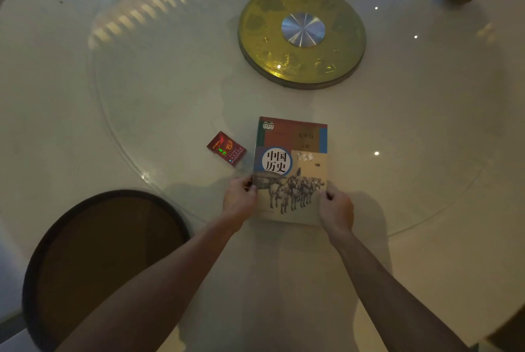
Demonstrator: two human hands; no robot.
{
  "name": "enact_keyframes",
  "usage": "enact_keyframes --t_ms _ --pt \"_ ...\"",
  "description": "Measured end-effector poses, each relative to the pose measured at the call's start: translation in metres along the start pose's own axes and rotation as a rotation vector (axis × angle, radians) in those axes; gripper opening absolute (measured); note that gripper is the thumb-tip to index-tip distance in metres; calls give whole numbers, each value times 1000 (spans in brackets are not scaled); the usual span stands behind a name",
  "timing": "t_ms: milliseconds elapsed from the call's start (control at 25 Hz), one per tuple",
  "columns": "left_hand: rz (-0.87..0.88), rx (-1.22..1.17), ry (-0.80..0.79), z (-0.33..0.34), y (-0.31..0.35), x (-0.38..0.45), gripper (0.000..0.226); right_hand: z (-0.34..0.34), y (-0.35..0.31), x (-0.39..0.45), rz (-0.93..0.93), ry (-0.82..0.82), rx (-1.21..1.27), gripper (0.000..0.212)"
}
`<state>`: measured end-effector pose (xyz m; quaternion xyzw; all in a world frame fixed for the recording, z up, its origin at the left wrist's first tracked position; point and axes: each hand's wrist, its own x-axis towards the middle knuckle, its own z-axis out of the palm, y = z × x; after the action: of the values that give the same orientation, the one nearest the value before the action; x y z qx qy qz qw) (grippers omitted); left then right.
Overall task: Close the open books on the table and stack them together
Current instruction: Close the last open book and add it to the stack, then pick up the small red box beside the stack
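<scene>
Slippage is being risked: the closed book (289,170) is being held flat on the table (397,124), near its front edge, and the glossy top could be letting it slide when pushed. The left hand (238,201) and right hand (336,209) are being curled around the lower side edges, thumbs on the cover. The red pack (226,149) just beside the book could be knocked. Whether other books are lying beneath cannot be told; the fingertips are being hidden under the book.
</scene>
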<state>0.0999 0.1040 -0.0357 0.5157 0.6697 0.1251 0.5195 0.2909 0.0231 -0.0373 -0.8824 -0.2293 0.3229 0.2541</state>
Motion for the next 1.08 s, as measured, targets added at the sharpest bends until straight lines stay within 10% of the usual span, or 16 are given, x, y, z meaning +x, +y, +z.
enact_keyframes --t_ms 400,600,880,1080 --pt "-77 -163 169 -25 -13 8 49 25 -49 3 -380 160 -150 38" --pt "-105 -294 236 -60 -2 53 28 78 -140 3 -895 -317 -315 42" --pt "-83 -288 146 -85 -3 64 33 128 -159 0 -652 -538 -524 30" --pt "-13 -238 229 -114 -32 34 29 141 -151 -41 -264 -582 -38 68"
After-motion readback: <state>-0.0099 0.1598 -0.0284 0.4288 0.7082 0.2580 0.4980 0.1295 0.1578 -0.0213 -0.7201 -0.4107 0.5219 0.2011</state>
